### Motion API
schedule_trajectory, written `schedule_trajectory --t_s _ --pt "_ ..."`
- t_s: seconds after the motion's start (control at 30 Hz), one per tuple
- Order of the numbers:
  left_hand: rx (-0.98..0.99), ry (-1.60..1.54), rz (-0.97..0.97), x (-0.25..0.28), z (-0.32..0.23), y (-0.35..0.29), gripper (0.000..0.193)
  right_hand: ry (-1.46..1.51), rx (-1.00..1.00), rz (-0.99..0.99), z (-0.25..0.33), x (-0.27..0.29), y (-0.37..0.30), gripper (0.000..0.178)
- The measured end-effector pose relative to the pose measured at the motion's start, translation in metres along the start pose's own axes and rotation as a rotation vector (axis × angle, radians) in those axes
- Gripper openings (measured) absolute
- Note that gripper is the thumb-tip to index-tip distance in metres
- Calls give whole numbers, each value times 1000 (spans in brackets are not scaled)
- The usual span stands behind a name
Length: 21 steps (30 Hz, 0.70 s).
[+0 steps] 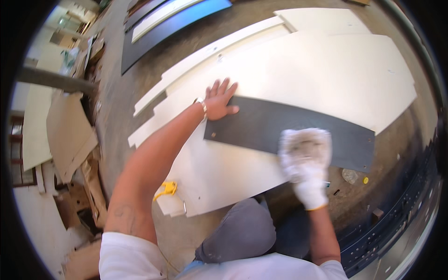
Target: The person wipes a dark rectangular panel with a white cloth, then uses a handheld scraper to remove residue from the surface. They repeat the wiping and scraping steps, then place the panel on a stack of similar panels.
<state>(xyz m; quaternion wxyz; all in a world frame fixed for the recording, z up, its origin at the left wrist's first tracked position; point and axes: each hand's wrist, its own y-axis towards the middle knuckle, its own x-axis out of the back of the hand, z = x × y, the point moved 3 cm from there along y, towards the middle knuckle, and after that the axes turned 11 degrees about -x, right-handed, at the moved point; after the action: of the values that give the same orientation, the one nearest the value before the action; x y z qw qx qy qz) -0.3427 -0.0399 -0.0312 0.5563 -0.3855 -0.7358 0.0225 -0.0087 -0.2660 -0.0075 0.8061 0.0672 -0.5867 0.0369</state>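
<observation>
A long dark grey panel (pixel 254 119) with small holes near its ends lies across large cream-white boards (pixel 326 70). My left hand (pixel 220 100) is bare and spread flat at the panel's left end, its thumb on the panel's edge, with a watch or bracelet (pixel 201 106) at the wrist. In a white work glove, my right hand (pixel 309 179) presses a bunched white rag (pixel 305 144), stained grey, onto the panel's near edge, right of its middle. Motion blurs the rag, and it hides my fingers.
A yellow tool (pixel 168 188) sits at the boards' near left corner. Dark and white panels (pixel 172 28) are stacked beyond. Cardboard (pixel 70 130) leans on the left. Along the right run dark perforated metal rails (pixel 378 233). A yellow disc (pixel 366 180) lies on the floor.
</observation>
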Motion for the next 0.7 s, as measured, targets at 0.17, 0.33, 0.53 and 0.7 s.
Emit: schedule_trajectory --t_s 0.17,0.33,0.53,0.7 --pt "-21 -4 -39 -6 12 5 98 371 240 264 157 -89 71 59" --pt "-55 -60 -70 -9 19 4 99 223 447 205 159 -81 79 47" --pt "-77 -34 -154 -14 16 0 88 94 -294 -28 -40 6 -1 53" --pt "-30 -20 -205 -16 11 0 83 99 -152 -99 14 -22 16 60"
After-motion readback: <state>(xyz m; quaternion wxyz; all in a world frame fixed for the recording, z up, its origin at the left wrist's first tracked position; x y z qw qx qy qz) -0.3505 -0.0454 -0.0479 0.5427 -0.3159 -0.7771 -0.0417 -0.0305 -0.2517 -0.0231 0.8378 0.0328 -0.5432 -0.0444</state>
